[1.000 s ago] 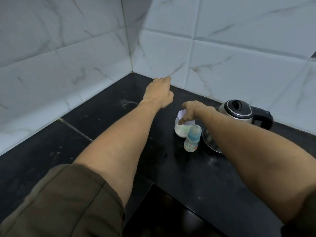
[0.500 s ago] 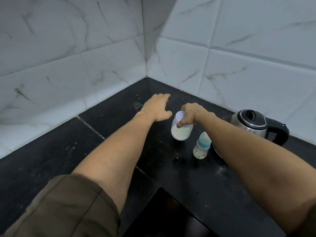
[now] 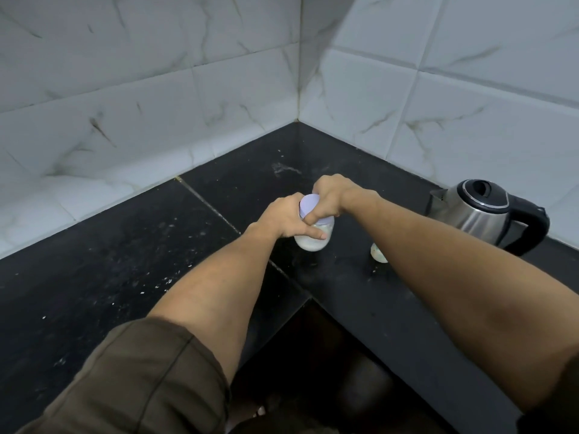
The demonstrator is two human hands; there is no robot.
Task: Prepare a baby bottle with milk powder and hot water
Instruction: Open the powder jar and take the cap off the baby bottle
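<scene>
- The left hand point(image 3: 283, 219), which hovered free half a second ago, now wraps the body of the milk powder jar point(image 3: 313, 238).
- The right hand point(image 3: 329, 195) clamps the jar's lilac lid point(image 3: 308, 205) from above.
- With both hands set, unscrewing looks ready to begin.
- The baby bottle point(image 3: 378, 253) stands on the black counter point(image 3: 125, 261) nearby, mostly hidden behind the right forearm.
- The kettle point(image 3: 482, 211) sits farther right.
</scene>
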